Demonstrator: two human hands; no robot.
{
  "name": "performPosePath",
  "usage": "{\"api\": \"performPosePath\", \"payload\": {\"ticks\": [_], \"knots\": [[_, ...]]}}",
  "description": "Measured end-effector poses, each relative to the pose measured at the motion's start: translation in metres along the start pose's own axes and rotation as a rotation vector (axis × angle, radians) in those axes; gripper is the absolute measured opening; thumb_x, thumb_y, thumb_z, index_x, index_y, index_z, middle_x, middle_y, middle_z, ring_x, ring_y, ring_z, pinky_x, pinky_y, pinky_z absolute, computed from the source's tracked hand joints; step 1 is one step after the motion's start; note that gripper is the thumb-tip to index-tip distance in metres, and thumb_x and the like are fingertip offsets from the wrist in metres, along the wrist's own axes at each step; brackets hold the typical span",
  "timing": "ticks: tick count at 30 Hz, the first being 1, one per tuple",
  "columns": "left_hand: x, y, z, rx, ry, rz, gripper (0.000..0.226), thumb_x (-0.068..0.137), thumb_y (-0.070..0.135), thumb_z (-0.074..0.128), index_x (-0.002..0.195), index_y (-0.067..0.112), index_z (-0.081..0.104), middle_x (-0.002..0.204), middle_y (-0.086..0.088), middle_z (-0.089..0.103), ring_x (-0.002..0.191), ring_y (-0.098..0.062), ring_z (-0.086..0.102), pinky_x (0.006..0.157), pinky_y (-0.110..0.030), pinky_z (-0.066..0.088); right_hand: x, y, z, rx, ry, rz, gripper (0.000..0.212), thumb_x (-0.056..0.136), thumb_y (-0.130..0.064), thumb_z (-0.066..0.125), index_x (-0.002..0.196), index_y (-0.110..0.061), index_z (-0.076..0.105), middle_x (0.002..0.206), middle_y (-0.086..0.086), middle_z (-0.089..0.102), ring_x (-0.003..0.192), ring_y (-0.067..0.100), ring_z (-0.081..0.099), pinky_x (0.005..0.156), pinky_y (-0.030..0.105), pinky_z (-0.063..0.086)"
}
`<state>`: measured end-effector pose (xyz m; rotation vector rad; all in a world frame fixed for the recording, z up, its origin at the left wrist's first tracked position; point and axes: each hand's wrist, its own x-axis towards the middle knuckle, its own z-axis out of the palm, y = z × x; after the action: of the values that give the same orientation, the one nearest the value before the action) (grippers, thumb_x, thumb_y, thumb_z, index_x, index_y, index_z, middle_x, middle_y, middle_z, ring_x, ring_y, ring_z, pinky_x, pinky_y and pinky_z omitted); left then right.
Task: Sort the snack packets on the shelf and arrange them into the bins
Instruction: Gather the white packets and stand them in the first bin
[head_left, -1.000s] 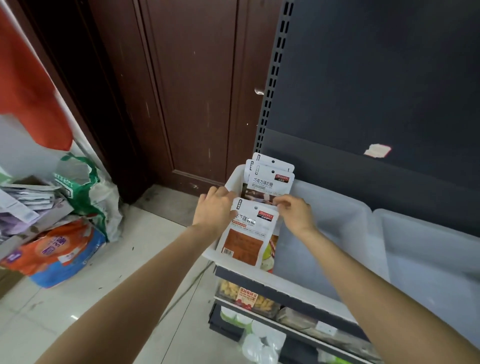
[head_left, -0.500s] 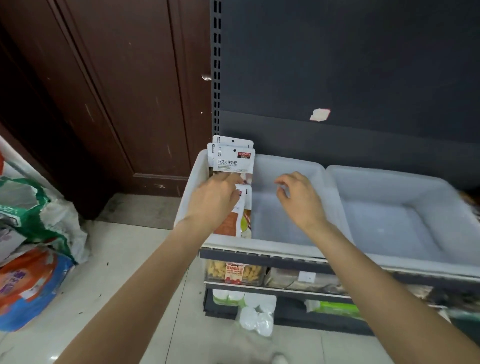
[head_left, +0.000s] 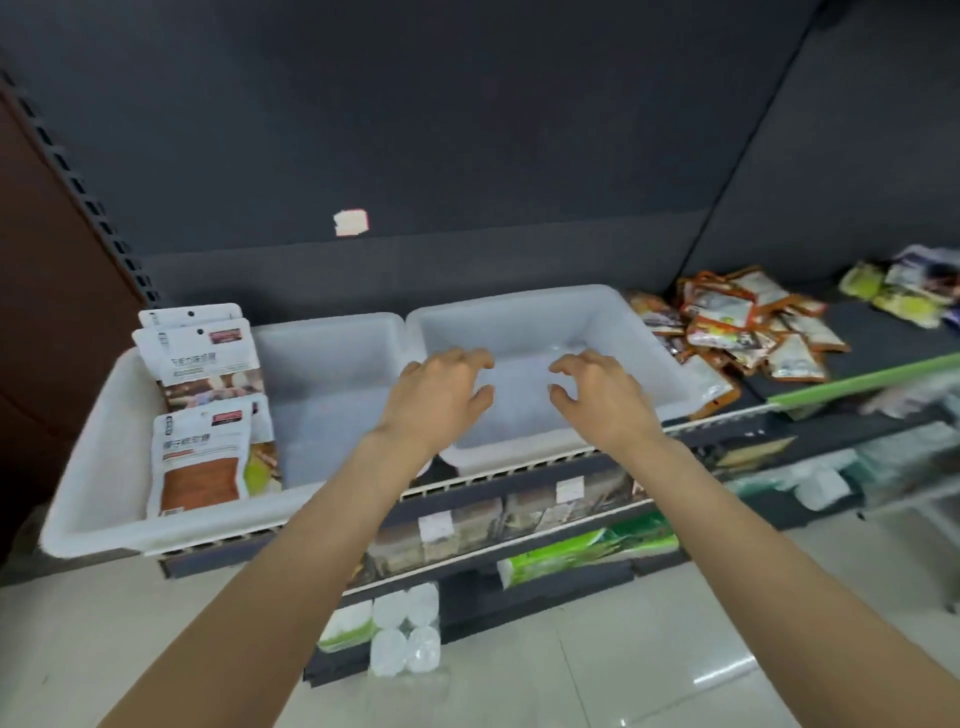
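Two white plastic bins stand side by side on the dark shelf. The left bin (head_left: 98, 499) holds white snack packets (head_left: 205, 452) upright along its left side, the front one with an orange-brown panel. The right bin (head_left: 649, 332) has nothing in it. My left hand (head_left: 441, 392) and my right hand (head_left: 597, 395) hover over the right bin with fingers loosely curled, holding nothing. A heap of orange and white snack packets (head_left: 743, 325) lies on the shelf to the right of the bins.
More yellow and white packets (head_left: 898, 288) lie at the far right of the shelf. Lower shelves carry packaged goods, a green tissue pack (head_left: 587, 553) and paper rolls (head_left: 405, 631). A brown door (head_left: 47, 291) is at the left; pale floor tiles lie below.
My left hand let go of the packet, now standing in the left bin. Both hands moved right over the empty bin, and the view swung right, revealing the packet heap.
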<state>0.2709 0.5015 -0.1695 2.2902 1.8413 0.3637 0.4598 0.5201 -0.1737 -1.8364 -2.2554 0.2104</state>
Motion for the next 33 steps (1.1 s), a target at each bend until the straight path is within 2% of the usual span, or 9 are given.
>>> {"api": "performPosePath", "payload": {"ticks": [5, 10, 16, 21, 24, 28, 33], "knots": [[0.042, 0.095, 0.039, -0.171, -0.03, 0.014, 0.029, 0.095, 0.031, 0.051, 0.122, 0.021, 0.054, 0.116, -0.001, 0.06, 0.103, -0.02, 0.058, 0.09, -0.038, 0.047, -0.021, 0.119, -0.036, 0.078, -0.008, 0.076, 0.035, 0.095, -0.027, 0.049, 0.128, -0.016, 0.054, 0.129, 0.008, 0.053, 0.116, 0.028, 0.051, 0.09, 0.041, 0.048], [0.081, 0.192, 0.071, -0.144, -0.02, 0.062, 0.028, 0.096, 0.031, 0.049, 0.122, 0.022, 0.055, 0.117, 0.0, 0.06, 0.104, -0.02, 0.058, 0.089, -0.037, 0.047, -0.039, 0.222, -0.067, 0.092, 0.011, 0.169, 0.035, 0.096, -0.03, 0.049, 0.129, -0.018, 0.053, 0.132, 0.008, 0.049, 0.114, 0.027, 0.052, 0.089, 0.044, 0.049], [0.138, 0.292, 0.094, -0.058, 0.0, 0.187, 0.031, 0.096, 0.034, 0.047, 0.125, 0.024, 0.054, 0.124, 0.0, 0.06, 0.112, -0.022, 0.056, 0.085, -0.037, 0.048, -0.039, 0.321, -0.096, 0.154, 0.081, 0.261, 0.031, 0.096, -0.026, 0.049, 0.124, -0.016, 0.057, 0.12, 0.009, 0.053, 0.114, 0.028, 0.05, 0.085, 0.041, 0.049], [0.204, 0.361, 0.116, -0.08, -0.007, 0.274, 0.026, 0.096, 0.033, 0.048, 0.118, 0.025, 0.057, 0.114, 0.001, 0.063, 0.102, -0.022, 0.059, 0.071, -0.032, 0.045, -0.021, 0.407, -0.114, 0.245, 0.108, 0.327, 0.032, 0.093, -0.027, 0.054, 0.122, -0.015, 0.06, 0.122, 0.008, 0.056, 0.109, 0.025, 0.056, 0.089, 0.037, 0.048], [0.248, 0.401, 0.138, -0.153, -0.03, 0.298, 0.026, 0.096, 0.032, 0.049, 0.119, 0.025, 0.057, 0.113, 0.004, 0.064, 0.103, -0.02, 0.06, 0.076, -0.034, 0.049, -0.005, 0.461, -0.126, 0.239, 0.119, 0.362, 0.031, 0.093, -0.024, 0.053, 0.121, -0.014, 0.06, 0.117, 0.009, 0.056, 0.105, 0.025, 0.057, 0.085, 0.032, 0.045], [0.31, 0.458, 0.163, -0.207, -0.057, 0.336, 0.026, 0.095, 0.029, 0.05, 0.118, 0.023, 0.059, 0.111, 0.002, 0.064, 0.099, -0.019, 0.059, 0.074, -0.032, 0.047, 0.02, 0.531, -0.147, 0.308, 0.156, 0.433, 0.031, 0.095, -0.021, 0.052, 0.124, -0.014, 0.059, 0.126, 0.008, 0.053, 0.11, 0.023, 0.057, 0.092, 0.031, 0.043], [0.377, 0.534, 0.182, -0.258, -0.085, 0.376, 0.023, 0.094, 0.029, 0.052, 0.115, 0.021, 0.06, 0.106, 0.002, 0.062, 0.099, -0.019, 0.059, 0.081, -0.038, 0.05, 0.041, 0.618, -0.171, 0.295, 0.199, 0.514, 0.032, 0.094, -0.022, 0.051, 0.125, -0.013, 0.057, 0.122, 0.009, 0.056, 0.107, 0.026, 0.058, 0.089, 0.03, 0.042]]}}
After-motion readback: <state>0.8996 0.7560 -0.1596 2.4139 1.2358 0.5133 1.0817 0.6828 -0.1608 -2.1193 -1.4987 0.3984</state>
